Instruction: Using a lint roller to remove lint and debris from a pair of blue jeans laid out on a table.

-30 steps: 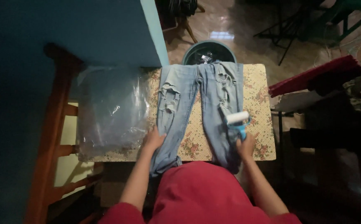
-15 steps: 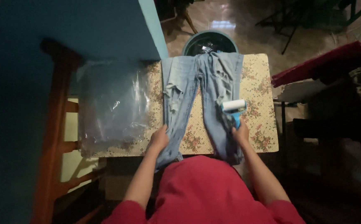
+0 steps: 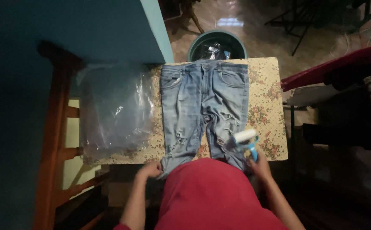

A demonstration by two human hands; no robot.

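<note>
Ripped light-blue jeans (image 3: pixel 204 106) lie flat on my floral worktop (image 3: pixel 267 110), waistband away from me. My left hand (image 3: pixel 150 169) pinches a leg hem; my right hand (image 3: pixel 258 165) grips a blue-handled lint roller (image 3: pixel 246 138) resting on the other leg.

The jeans (image 3: pixel 204 106) were a faded light blue with whitish frayed rips around the knees. The table (image 3: pixel 265 111) had a cream cloth covered in small pink and green flowers. The lint roller (image 3: pixel 246 140) was white with a bright blue handle. The person's top (image 3: pixel 213 196) was plain red, the bucket (image 3: pixel 198 42) was teal green, the plastic bag (image 3: pixel 115 110) was clear and shiny, and the chair (image 3: pixel 55 140) was reddish-brown wood.
</note>
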